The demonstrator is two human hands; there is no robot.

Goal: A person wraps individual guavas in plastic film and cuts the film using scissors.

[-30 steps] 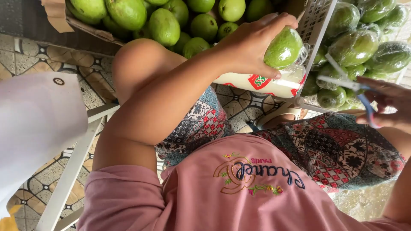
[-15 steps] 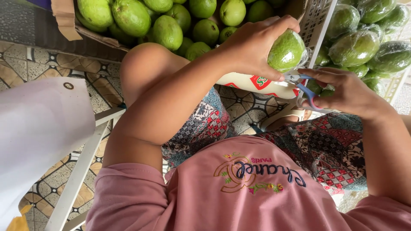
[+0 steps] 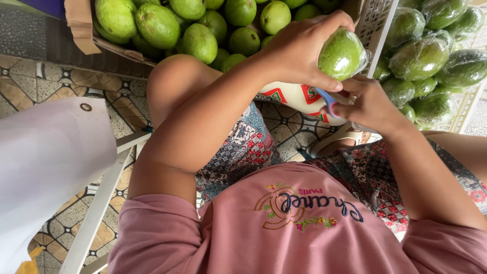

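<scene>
My left hand (image 3: 299, 50) grips a round green fruit (image 3: 341, 53) wrapped in clear plastic, held up in front of a white basket. My right hand (image 3: 368, 104) is just below the fruit, fingers pinched on a blue strip (image 3: 327, 100) at the gathered end of the plastic wrap. Both forearms reach forward from my pink shirt, over my patterned trousers.
A cardboard box (image 3: 81, 23) with several bare green fruits (image 3: 157, 25) stands ahead on the left. A white lattice basket (image 3: 378, 23) on the right holds several plastic-wrapped fruits (image 3: 421, 56). A white and red bag (image 3: 291, 96) lies below my hands. White plastic bags (image 3: 45, 167) hang on a white rack (image 3: 101, 203) at left over the tiled floor.
My right hand has come in from the right with the blue strip and now sits under the fruit. My left hand holds the wrapped fruit in nearly the same place.
</scene>
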